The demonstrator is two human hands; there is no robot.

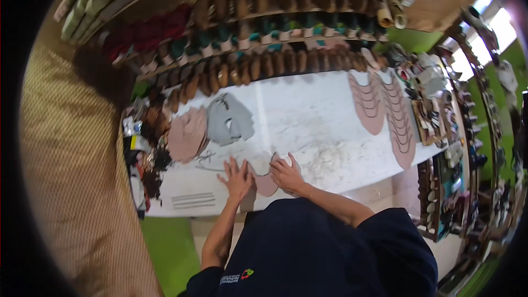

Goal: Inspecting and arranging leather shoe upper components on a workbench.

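Observation:
A pink, curved shoe-upper piece with a dark edge lies near the front edge of the white table, between my hands. My left hand rests on its left side with the fingers spread out flat. Over the right side, my right hand has its fingers bent and closed on the edge of the piece; the fingertips partly hide what they grip. Beyond my left hand are a pile of pink cut pieces and a pile of grey ones.
Overlapping pink pieces with dark edges form two rows at the table's right. Several thin grey strips lie at the front left. Shoe lasts line shelves behind the table. Clutter crowds the left end; a tray stands far right.

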